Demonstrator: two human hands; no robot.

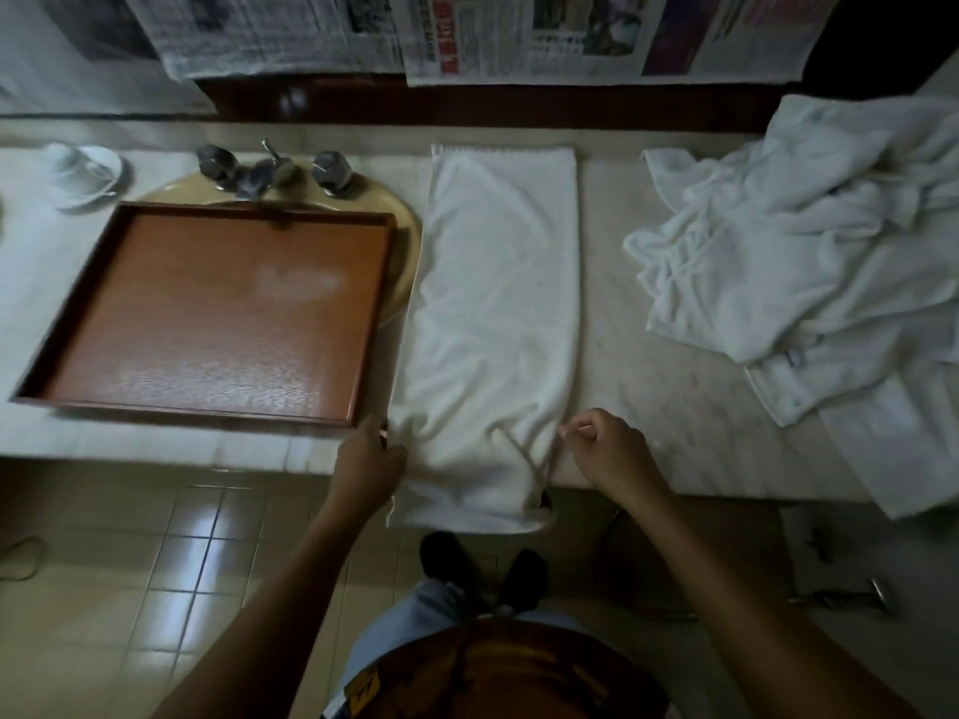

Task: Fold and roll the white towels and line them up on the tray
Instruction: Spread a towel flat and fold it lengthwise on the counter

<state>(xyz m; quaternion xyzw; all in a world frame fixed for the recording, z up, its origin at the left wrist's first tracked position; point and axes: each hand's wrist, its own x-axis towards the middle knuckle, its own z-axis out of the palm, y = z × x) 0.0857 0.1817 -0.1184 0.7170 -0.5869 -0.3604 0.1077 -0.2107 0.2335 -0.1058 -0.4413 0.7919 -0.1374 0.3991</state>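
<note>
Beside the tray [207, 313], the towel [498, 303] is gripped by left hand [368, 459] and right hand [607, 448]; rolling should be kept square.

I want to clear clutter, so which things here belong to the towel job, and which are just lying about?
Job: flat towel, gripped by left hand and right hand; towel pile; tray.
Lying about: cup and saucer; taps; newspapers.

White towel [498, 313]; reddish-brown tray [78, 313]; white towel heap [809, 241].
</note>
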